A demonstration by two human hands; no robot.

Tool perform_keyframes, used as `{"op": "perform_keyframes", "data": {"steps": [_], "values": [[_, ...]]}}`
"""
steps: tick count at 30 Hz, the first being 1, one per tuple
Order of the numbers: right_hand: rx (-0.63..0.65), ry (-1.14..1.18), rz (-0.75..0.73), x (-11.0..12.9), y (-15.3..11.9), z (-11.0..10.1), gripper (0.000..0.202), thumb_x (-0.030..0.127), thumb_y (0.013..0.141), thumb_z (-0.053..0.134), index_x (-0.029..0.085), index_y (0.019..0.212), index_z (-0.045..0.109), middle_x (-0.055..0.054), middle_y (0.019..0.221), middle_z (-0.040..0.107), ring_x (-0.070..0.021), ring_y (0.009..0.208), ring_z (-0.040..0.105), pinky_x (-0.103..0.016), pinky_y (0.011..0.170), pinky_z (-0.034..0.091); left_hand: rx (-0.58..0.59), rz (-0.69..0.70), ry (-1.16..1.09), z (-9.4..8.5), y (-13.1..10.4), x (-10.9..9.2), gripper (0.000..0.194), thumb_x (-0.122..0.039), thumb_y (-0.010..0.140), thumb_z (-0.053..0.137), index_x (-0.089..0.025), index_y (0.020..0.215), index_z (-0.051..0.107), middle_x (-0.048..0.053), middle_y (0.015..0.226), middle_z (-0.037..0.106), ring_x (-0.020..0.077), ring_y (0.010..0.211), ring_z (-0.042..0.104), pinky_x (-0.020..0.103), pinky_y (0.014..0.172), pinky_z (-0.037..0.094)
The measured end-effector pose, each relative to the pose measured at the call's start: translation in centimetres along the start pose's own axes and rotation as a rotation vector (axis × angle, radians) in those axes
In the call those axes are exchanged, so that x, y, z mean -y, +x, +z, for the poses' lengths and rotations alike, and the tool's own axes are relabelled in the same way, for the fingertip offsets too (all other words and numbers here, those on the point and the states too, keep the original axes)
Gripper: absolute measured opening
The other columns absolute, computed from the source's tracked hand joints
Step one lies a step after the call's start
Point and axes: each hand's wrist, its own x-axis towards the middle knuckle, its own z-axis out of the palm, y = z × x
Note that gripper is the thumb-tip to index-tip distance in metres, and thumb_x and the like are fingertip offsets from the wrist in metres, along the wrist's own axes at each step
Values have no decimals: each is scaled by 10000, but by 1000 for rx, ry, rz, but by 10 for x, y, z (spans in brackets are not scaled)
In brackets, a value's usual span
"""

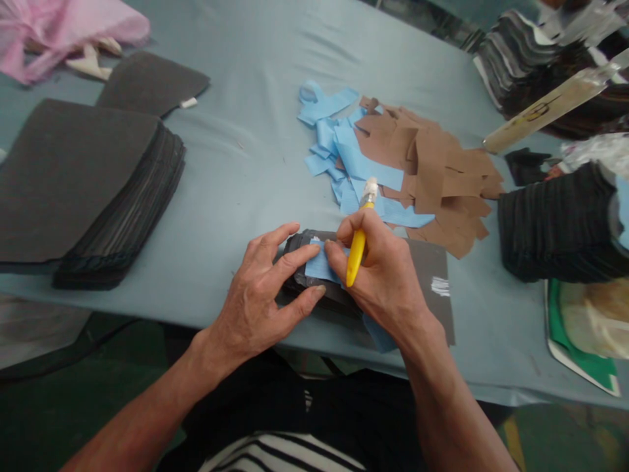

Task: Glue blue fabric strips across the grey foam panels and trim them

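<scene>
A small stack of dark grey sheet pieces [339, 296] lies in front of me at the table's near edge. On top of it is a light blue strip [322, 263]. My left hand [268, 285] is open, fingers apart, with fingertips resting at the strip and stack edge. My right hand [386, 265] is closed around a yellow-handled tool [358, 252] with a metal collar and a white tip pointing away from me. Its thumb and forefinger also touch the blue strip's right side. A grey piece with white marks [441, 286] extends right of the stack, partly under my right wrist.
Loose blue strips [354, 157] and brown pieces [427, 164] are heaped beyond my hands. Large grey stacked sheets [73, 177] stand left; another dark stack [560, 223] stands right. A pink cloth or bag [73, 29] lies far left. A wrapped beige bar [545, 108] juts in at right.
</scene>
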Motion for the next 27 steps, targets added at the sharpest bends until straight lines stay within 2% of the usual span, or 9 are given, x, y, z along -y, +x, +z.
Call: {"op": "perform_keyframes", "data": {"steps": [9,17,22,27], "values": [[8,-5,3,0,1,0,137,281,855,645,263,901,518,62,712,547,-131,570,471,-261,595,390,9,-43,-16,1,0,-2,410,-330,1013,647,-190,1397,627,207,1550,558,338,1415,558,542,1176,470],[-5,-12,4,-1,0,1,142,280,849,648,267,897,515,59,714,550,-136,573,476,-266,599,382,36,-86,-58,3,1,2,504,-379,994,650,-193,1455,575,197,1566,557,332,1465,531,552,1217,441],[1,3,12,-2,0,1,138,270,847,646,266,898,518,63,712,545,-138,584,481,-269,606,389,36,-78,-67,0,-2,6,587,-455,997,670,-168,1491,535,212,1568,557,336,1479,523,544,1232,439],[1,1,15,0,0,0,135,268,841,641,264,896,518,58,728,551,-140,595,488,-271,618,401,16,-106,-53,-5,-8,8,634,-522,983,702,-193,1492,516,199,1557,575,336,1476,538,544,1220,464]]}}
